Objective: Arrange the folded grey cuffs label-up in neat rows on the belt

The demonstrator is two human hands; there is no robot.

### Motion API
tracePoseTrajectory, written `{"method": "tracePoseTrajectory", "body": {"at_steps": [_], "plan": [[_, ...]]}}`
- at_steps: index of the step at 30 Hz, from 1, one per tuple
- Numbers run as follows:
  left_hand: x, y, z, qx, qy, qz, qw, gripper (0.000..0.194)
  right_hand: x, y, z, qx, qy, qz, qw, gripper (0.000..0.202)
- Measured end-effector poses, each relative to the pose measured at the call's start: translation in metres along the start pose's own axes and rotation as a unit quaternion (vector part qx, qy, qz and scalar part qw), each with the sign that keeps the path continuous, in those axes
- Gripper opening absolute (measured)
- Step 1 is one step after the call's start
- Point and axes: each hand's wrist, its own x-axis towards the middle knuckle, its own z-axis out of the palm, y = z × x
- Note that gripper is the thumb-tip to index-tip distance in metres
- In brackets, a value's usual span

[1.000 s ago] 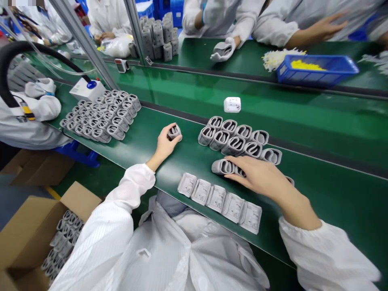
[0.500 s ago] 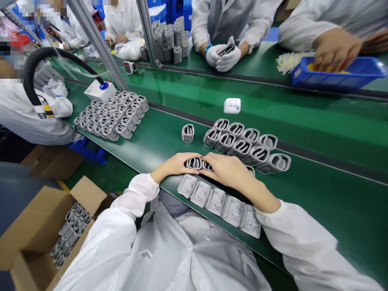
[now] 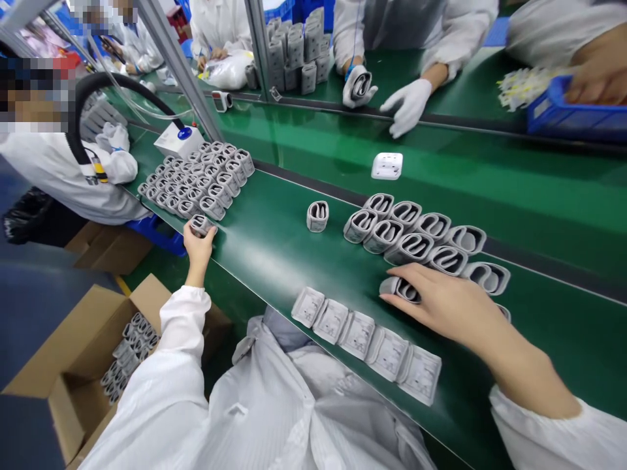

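Observation:
My left hand (image 3: pixel 198 247) is closed around a rolled grey cuff (image 3: pixel 202 226), at the near edge of a block of upright rolled cuffs (image 3: pixel 196 176) on the green work surface. My right hand (image 3: pixel 450 301) has its thumb and fingers around another rolled cuff (image 3: pixel 407 291); part of it is hidden under the palm. Just beyond that hand, rolled cuffs (image 3: pixel 410 248) stand in two rows. One single cuff (image 3: pixel 317 217) stands apart to their left. Along the near edge lies a row of flat, printed grey cuffs (image 3: pixel 358 334).
A white plastic part (image 3: pixel 386 166) lies on the belt beyond. Opposite, a co-worker's gloved hand (image 3: pixel 360 88) holds a rolled cuff, near a blue bin (image 3: pixel 553 114). A black hose (image 3: pixel 122 79) arches at left. An open cardboard box (image 3: pixel 73 339) holding cuffs stands lower left.
My left hand has moved left with a cuff to the block of cuffs. My right hand has shifted right, apart from the left. The co-worker opposite has parted their gloved hands.

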Motion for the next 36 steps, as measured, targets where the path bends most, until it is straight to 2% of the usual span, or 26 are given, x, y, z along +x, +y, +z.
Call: {"method": "tracePoseTrajectory", "body": {"at_steps": [4,8,12,15,17,18,19,21,23,25,28,30,33,36], "plan": [[0.014,0.001,0.009,0.052,0.056,0.005,0.997,0.068,-0.016,-0.003,-0.016,0.017,0.027,0.001,0.999,0.056],[0.022,-0.001,0.01,0.052,0.039,-0.001,0.998,0.068,-0.051,-0.002,-0.034,-0.026,0.053,0.023,0.998,0.049],[0.025,0.002,0.012,0.047,0.025,0.0,0.999,0.073,-0.085,0.004,-0.04,-0.066,0.097,0.012,0.993,0.051],[0.014,0.01,0.012,0.064,0.12,0.036,0.99,0.075,-0.111,0.012,-0.035,-0.05,0.132,0.049,0.989,0.049],[-0.001,0.018,0.015,0.075,0.165,0.092,0.979,0.062,-0.127,0.016,-0.027,-0.032,0.149,0.092,0.984,0.049],[-0.011,0.023,0.019,0.066,0.15,0.125,0.979,0.053,-0.132,0.018,-0.022,-0.019,0.153,0.112,0.982,0.049],[-0.021,0.029,0.024,0.048,0.108,0.159,0.98,0.047,-0.135,0.019,-0.016,-0.003,0.153,0.132,0.979,0.048],[-0.043,0.046,0.043,-0.005,-0.028,0.22,0.975,0.044,-0.135,0.021,-0.005,0.042,0.152,0.166,0.973,0.045],[-0.061,0.068,0.072,-0.05,-0.185,0.265,0.945,0.055,-0.126,0.02,0.006,0.087,0.154,0.202,0.963,0.047],[-0.073,0.093,0.107,-0.072,-0.306,0.282,0.906,0.077,-0.112,0.018,0.014,0.121,0.158,0.223,0.954,0.051],[-0.076,0.128,0.156,-0.093,-0.38,0.263,0.882,0.109,-0.09,0.01,0.023,0.155,0.173,0.229,0.945,0.054],[-0.071,0.145,0.178,-0.115,-0.413,0.24,0.871,0.11,-0.079,0.003,0.028,0.171,0.183,0.226,0.941,0.055],[-0.07,0.157,0.186,-0.138,-0.482,0.232,0.834,0.093,-0.068,-0.005,0.034,0.192,0.202,0.218,0.935,0.054],[-0.083,0.159,0.174,-0.137,-0.542,0.261,0.787,0.08,-0.061,-0.012,0.039,0.214,0.21,0.205,0.932,0.054]]}}
